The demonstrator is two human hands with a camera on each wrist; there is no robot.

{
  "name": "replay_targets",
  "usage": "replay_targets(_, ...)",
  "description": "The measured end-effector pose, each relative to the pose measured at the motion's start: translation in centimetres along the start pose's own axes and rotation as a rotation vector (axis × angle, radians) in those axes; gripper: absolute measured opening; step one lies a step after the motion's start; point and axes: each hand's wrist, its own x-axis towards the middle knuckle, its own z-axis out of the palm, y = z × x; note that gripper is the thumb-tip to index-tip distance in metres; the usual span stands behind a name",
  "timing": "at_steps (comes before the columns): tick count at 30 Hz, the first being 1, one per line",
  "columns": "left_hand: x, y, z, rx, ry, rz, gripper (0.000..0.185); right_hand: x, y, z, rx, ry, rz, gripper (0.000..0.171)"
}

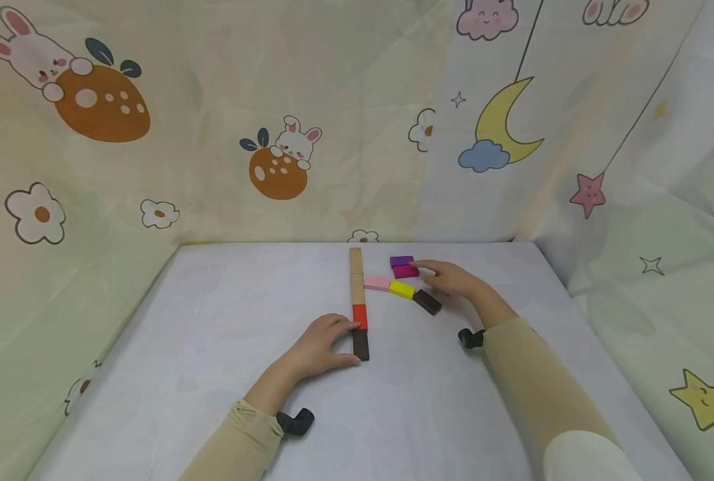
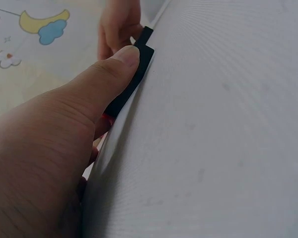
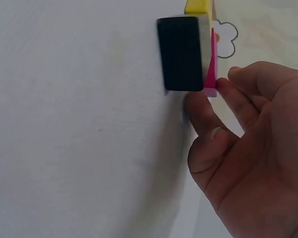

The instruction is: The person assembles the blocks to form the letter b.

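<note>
A straight row of blocks runs away from the person in the head view: a dark block (image 1: 361, 347) nearest, then a red block (image 1: 362, 315) and two tan blocks (image 1: 357, 290). My left hand (image 1: 314, 346) lies along its left side, fingertips at the red block and thumb at the dark block's near end. Branching right are a pink block (image 1: 376, 283), a yellow block (image 1: 402, 289) and another dark block (image 1: 427, 302). Beyond this branch, a purple block (image 1: 401, 261) sits against a magenta block (image 1: 406, 272). My right hand (image 1: 453, 279) reaches the magenta block with its extended index fingertip.
A white cloth (image 1: 224, 294) covers the table, and printed fabric walls (image 1: 357, 87) rise behind it and at both sides. Dark wrist cameras (image 1: 296, 422) stick out from both sleeves, low over the cloth.
</note>
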Motion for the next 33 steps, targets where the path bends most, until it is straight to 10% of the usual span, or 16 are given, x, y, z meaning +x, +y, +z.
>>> replay_targets(33,0.1,0.0,0.1,0.011,0.006,0.007,0.073,0.5,1.6,0.7,-0.115,0.257,-0.068,0.042)
